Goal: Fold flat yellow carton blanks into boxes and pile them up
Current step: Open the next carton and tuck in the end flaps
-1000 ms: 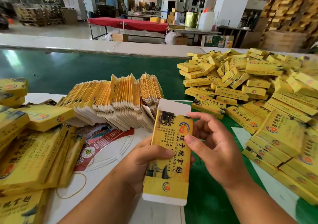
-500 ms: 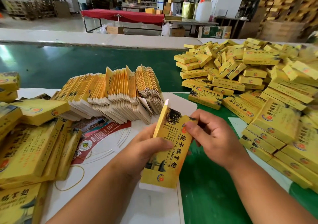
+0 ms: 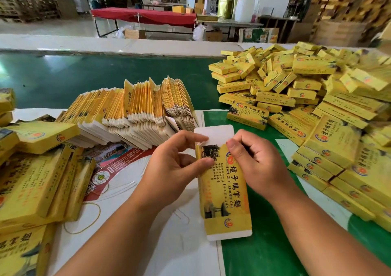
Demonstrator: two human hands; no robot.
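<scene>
— Carton blank [image 3: 224,193], where is it?

— It is in front of the person, held in both hands over the border of the white sheet [image 3: 179,244] and the green table [image 3: 264,244]. Its white flaps stick out at the far end and the near end.

— How do the hands hold it?

— The left hand [image 3: 171,167] pinches the far left corner: the thumb lies on the printed face, the fingers curl at the far edge. The right hand [image 3: 256,165] grips the far right corner with curled fingers.

— Where are the other blanks?

— A row of flat blanks [image 3: 135,114] stands on edge just behind the hands. More yellow cartons [image 3: 36,176] lie on the left.

— And the finished boxes?

— A big pile of folded boxes [image 3: 306,97] lies on the right. A rubber band [image 3: 84,218] lies on the sheet near the left forearm.
</scene>
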